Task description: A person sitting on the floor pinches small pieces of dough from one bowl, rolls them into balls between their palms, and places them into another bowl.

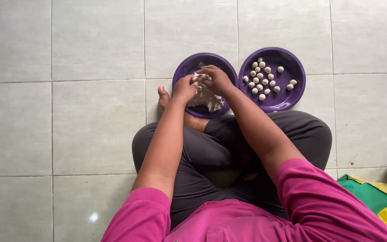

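- Pink sleeves (pixel 307 197) and crossed legs in dark trousers (pixel 211 152) are seen nearest the camera, on the pale tiled floor (pixel 95 121).
- Just beyond the knees, a purple bowl (pixel 185 67) is set on the floor; a lump of whitish dough (pixel 208 99) is held inside it.
- The left hand (pixel 183 88) is pressed onto the dough's left edge, fingers curled into it.
- The right hand (pixel 217 79) is closed over the dough's top, pinching it.
- Just right of that bowl, touching it, a second purple bowl (pixel 292 96) is filled with small dough balls (pixel 261 79).
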